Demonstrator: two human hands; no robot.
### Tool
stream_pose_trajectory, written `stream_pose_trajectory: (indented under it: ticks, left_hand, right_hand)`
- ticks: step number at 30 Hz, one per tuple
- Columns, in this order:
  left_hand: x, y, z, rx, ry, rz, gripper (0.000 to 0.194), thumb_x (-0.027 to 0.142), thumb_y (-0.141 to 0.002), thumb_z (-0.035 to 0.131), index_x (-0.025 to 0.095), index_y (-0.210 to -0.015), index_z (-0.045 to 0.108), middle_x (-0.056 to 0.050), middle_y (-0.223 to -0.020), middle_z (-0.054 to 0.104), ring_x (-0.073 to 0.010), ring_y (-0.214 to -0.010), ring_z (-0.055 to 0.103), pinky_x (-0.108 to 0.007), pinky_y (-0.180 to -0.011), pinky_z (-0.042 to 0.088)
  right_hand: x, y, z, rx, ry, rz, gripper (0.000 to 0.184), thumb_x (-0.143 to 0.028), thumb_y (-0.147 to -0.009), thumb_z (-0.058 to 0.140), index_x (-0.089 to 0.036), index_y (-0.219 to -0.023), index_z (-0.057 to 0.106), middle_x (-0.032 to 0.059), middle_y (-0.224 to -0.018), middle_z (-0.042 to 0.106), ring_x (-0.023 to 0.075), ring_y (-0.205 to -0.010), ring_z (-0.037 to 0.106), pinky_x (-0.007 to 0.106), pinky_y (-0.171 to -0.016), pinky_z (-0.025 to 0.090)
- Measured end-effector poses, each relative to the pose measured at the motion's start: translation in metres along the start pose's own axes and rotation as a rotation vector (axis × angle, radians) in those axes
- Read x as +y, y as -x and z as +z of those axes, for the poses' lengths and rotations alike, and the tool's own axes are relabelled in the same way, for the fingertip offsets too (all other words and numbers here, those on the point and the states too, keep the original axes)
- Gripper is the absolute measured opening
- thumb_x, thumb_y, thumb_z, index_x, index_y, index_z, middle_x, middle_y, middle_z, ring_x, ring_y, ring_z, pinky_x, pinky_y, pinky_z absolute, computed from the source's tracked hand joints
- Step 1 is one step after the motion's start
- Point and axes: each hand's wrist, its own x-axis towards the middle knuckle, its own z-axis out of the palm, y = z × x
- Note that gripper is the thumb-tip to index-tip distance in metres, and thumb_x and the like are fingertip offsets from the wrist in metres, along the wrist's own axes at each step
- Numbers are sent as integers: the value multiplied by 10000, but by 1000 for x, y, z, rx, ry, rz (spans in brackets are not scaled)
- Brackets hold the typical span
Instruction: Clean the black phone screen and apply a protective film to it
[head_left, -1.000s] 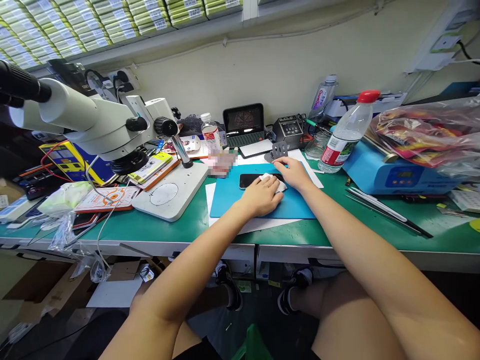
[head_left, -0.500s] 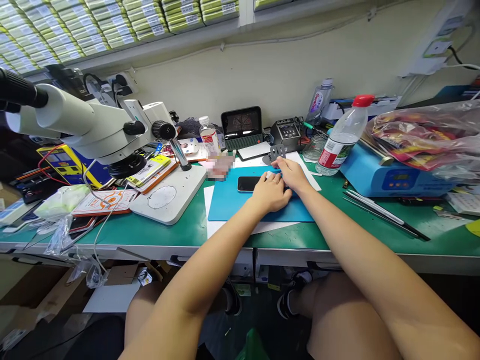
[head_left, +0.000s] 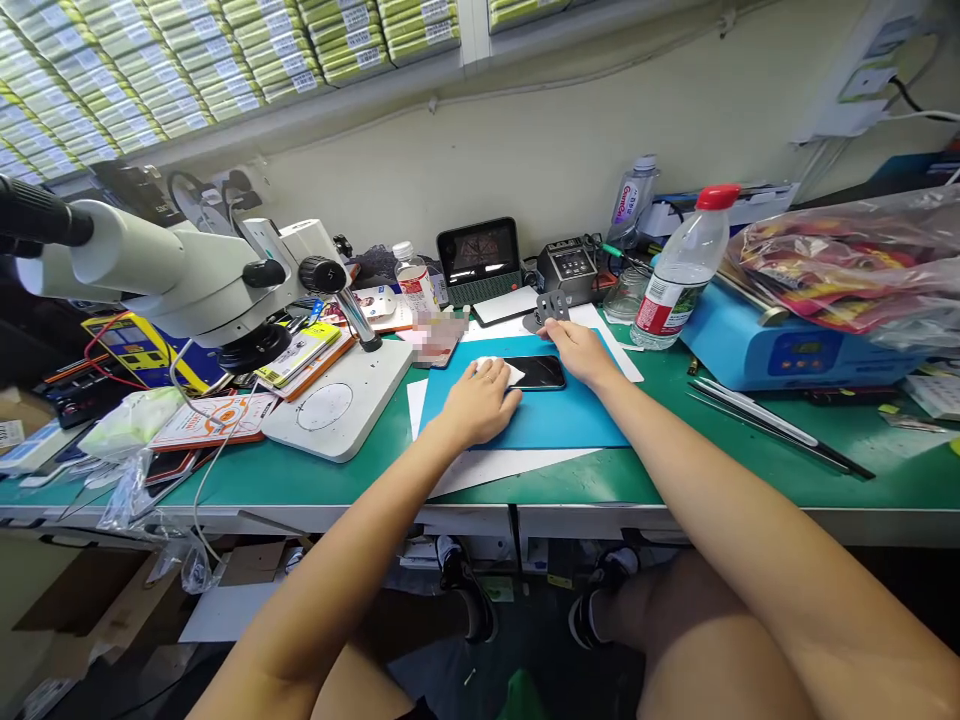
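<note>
A dark-screened smartphone point(head_left: 541, 373) lies flat on a blue mat point(head_left: 555, 425). My left hand point(head_left: 484, 402) presses a white wipe point(head_left: 513, 374) over the phone's left part, fingers close together on top, hiding that end. My right hand point(head_left: 581, 352) is beside the phone's far right corner, fingers bent together; whatever is between them is hidden. Just behind its fingertips stands a grey slotted stand point(head_left: 553, 308).
A white microscope point(head_left: 195, 260) with a flat base stands at left. Right of the mat are a red-capped bottle point(head_left: 679, 275), tweezers point(head_left: 772, 425) and a blue machine point(head_left: 795, 350). Behind are a small screen point(head_left: 480, 258) and a black box point(head_left: 568, 268).
My left hand has slid left along the phone with the wipe, uncovering the phone's right end and covering its left end. My right hand stays near the same spot. The view has shifted slightly.
</note>
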Motion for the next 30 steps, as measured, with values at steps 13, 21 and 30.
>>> stream_pose_trajectory:
  ticks: [13, 21, 30]
  left_hand:
    - [-18, 9, 0, 69, -6, -73, 538, 467, -1058, 322, 111, -1438, 456, -177, -1555, 441, -306, -1474, 369, -504, -1210, 251]
    - [-19, 9, 4, 222, -51, -21, 400, 405, -1049, 387, 116, -1142, 648, -171, -1277, 640, -337, -1327, 495, -495, -1132, 350]
    - [-23, -16, -1, 242, -76, 61, 371, 388, -1031, 431, 166, -885, 689, -104, -898, 623, -254, -881, 594, -375, -793, 471]
  right_hand:
    - [-5, 4, -6, -27, 133, -65, 313, -410, -944, 514, -206, -889, 744, 87, -970, 769, 251, -940, 684, 352, -841, 495]
    - [-5, 3, -5, -67, 174, -148, 219, -307, -931, 530, -211, -879, 719, 79, -973, 753, 244, -951, 659, 372, -870, 484]
    - [-15, 9, -4, -132, 183, -220, 233, -307, -971, 493, -228, -867, 686, 60, -949, 728, 242, -942, 622, 397, -866, 472]
